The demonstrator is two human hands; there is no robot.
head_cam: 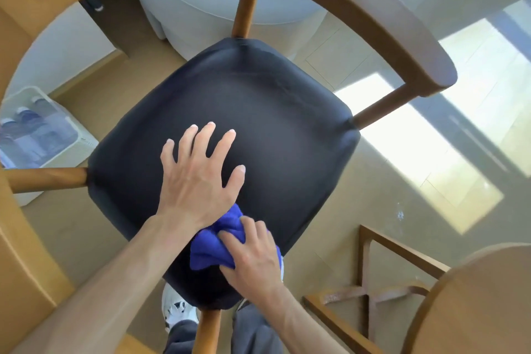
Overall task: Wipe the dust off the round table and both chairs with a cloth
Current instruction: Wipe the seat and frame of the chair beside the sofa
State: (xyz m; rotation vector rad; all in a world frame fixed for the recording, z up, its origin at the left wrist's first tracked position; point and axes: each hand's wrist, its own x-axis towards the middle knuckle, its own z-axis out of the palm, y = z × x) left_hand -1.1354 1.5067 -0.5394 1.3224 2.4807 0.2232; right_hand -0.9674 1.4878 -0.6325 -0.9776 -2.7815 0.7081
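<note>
I look straight down on a chair with a black padded seat (258, 112) and a curved wooden backrest (373, 8). My left hand (198, 178) lies flat on the seat, fingers spread, holding nothing. My right hand (253, 256) presses a bunched blue cloth (212, 247) onto the near corner of the seat, fingers closed over it. The round table's wooden edge (474, 302) shows at the lower right.
A wooden frame (396, 253) stands on the floor beside the table. A white bin with bottles (43, 129) sits at the left. A white draped piece of furniture (201, 3) is beyond the chair. My shoe (175, 307) shows under the seat. Sunlit floor patches lie at the right.
</note>
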